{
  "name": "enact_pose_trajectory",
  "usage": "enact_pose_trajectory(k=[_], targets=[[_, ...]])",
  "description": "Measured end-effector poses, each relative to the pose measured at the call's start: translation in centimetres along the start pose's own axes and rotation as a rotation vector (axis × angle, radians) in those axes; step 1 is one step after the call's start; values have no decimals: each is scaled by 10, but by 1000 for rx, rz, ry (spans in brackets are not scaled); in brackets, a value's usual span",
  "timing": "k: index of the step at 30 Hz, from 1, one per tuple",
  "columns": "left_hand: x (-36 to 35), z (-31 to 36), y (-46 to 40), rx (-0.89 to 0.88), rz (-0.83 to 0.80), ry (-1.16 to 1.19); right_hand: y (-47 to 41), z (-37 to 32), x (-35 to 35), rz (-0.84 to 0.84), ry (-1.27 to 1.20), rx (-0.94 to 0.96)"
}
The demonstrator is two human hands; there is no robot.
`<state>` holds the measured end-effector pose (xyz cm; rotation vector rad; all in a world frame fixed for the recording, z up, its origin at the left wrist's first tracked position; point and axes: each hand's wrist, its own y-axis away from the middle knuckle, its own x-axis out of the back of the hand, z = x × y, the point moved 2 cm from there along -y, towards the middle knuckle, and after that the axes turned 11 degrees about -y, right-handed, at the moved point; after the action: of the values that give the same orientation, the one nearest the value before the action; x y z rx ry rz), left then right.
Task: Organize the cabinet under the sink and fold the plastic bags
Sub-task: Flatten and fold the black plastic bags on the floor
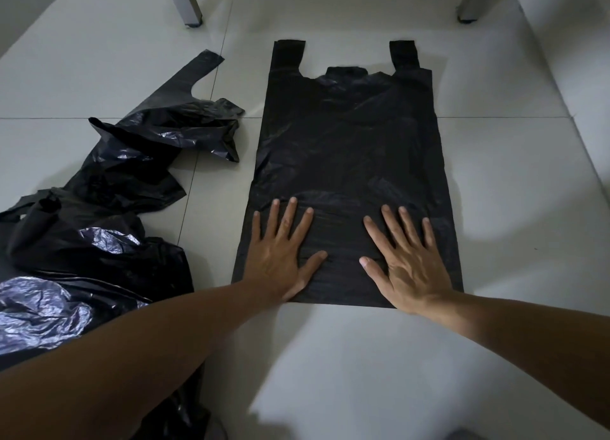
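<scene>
flat black bag (350, 162): 1 | crumpled bag heap (99, 215): 1 | hands: 2 | furniture legs: 2

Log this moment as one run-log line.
step: flattening bag | left hand: flat on black plastic bag | right hand: flat on bag | crumpled bags: left, unfolded

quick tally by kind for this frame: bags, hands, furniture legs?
Flat black bag, spread on the floor: 1
Crumpled black bags in the pile at left: cannot tell the count, they overlap
Hands pressing flat on the spread bag: 2, left hand and right hand
Metal furniture legs: 2, and
Total countable: 5, plus the pile
</scene>
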<state>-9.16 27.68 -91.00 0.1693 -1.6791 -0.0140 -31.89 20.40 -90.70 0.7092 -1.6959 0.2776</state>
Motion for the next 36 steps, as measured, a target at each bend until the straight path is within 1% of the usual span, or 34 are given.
enact_pose_trajectory(k=[2, 6, 14, 17, 20, 22, 24, 28, 31, 36], targets=[[-3, -9, 3, 43, 12, 8, 0, 1, -1, 5, 13, 3], [-6, -24, 10, 72, 22, 28, 0, 3, 0, -2, 21, 13], [-2, -22, 9, 74, 0, 4, 2, 25, 10, -3, 56, -37], [15, -18, -4, 34, -25, -75, -8, 15, 18, 34, 31, -13], [30, -13, -28, -76, -2, -106, -35, -5, 29, 61, -3, 33], [29, -10, -48, -156, -16, -113, -56, -11, 32, 72, -29, -14], [24, -9, -65, -180, -50, -110, -76, -8, 33, 57, -43, -75], [13, -16, -80, -112, -94, -79, -91, 12, 28, 12, -11, -110], [9, -20, -82, -26, -80, -51, -91, 19, 24, 32, -1, -100], [12, -18, -81, 27, -61, -37, -91, 19, 21, 50, 26, -91]])
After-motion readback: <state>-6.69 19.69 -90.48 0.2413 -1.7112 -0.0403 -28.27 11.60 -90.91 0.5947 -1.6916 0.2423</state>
